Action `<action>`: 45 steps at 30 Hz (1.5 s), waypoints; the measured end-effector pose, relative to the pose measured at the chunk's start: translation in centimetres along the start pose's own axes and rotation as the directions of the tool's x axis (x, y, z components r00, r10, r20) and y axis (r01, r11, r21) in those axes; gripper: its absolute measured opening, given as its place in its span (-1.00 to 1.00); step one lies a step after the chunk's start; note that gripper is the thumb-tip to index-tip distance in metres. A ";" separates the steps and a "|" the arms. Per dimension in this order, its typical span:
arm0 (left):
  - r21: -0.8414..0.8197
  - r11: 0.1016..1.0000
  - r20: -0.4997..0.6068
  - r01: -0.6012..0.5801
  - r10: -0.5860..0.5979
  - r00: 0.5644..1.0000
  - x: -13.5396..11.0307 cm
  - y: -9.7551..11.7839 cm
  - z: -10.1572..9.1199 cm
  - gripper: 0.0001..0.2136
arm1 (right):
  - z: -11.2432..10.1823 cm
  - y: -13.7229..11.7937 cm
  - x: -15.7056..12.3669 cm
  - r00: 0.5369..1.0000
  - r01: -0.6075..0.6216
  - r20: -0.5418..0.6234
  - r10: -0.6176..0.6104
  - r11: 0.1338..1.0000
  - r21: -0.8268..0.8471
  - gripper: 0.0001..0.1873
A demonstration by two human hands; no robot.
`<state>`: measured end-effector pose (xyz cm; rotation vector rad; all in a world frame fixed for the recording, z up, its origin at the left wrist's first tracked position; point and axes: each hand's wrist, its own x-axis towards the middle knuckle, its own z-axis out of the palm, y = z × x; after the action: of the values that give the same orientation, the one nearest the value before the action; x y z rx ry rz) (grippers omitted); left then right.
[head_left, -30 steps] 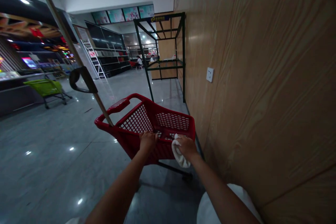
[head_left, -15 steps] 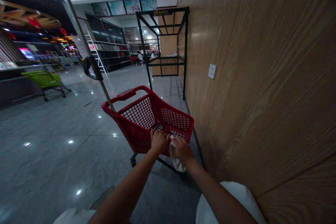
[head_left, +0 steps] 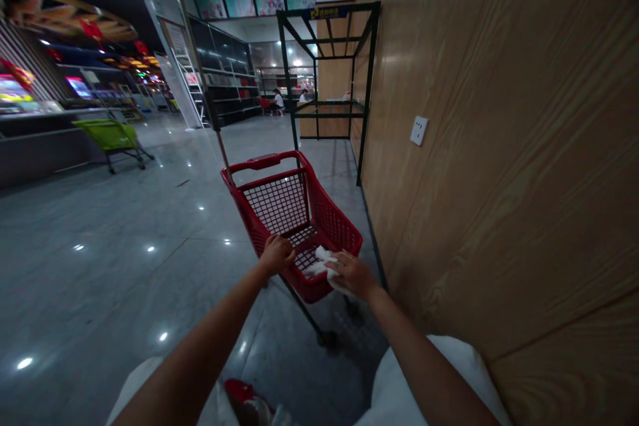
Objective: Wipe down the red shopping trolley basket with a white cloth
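A small red plastic shopping cart (head_left: 279, 203) stands on the grey floor just ahead of me, close to the wooden wall. My left hand (head_left: 276, 254) is closed over the near left rim of its basket. My right hand (head_left: 349, 275) grips a crumpled white cloth (head_left: 323, 261) and presses it on the near right rim. A thin pole (head_left: 200, 66) rises from the cart's far left corner.
A wood-panelled wall (head_left: 499, 146) with a white socket (head_left: 419, 130) runs along my right. A bare dark metal rack (head_left: 329, 86) stands beyond the cart. A green cart (head_left: 112, 136) is parked far left. Dark shelving, a ladder and seated people are in the distance.
The cart has swung round so its basket points straight away from me. My left hand shifted left along the rim; my right hand moved the cloth up onto the rim.
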<state>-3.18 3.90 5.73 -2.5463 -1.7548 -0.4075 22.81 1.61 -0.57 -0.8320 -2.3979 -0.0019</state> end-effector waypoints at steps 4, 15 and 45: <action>0.006 0.999 -0.159 0.031 -0.030 0.987 -3.6 1.3 0.6 -0.74 | 0.9 -0.7 0.6 0.997 -0.074 -0.029 0.073 0.997 -0.037 -0.62; -0.027 0.997 -0.183 -0.066 0.060 0.981 -7.5 1.7 3.7 -0.47 | 4.3 -8.6 3.8 0.998 -0.035 0.040 0.037 0.997 -0.063 -0.67; -0.031 0.998 -0.326 0.060 -0.067 0.943 -6.3 3.1 6.3 -0.82 | 1.3 -1.3 1.5 0.981 -0.165 -0.102 0.163 0.986 -0.016 -0.64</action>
<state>-1.19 -1.93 -1.35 -2.2721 -1.7162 -0.8023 20.41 1.72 -0.62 -1.0148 -2.2335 -0.0082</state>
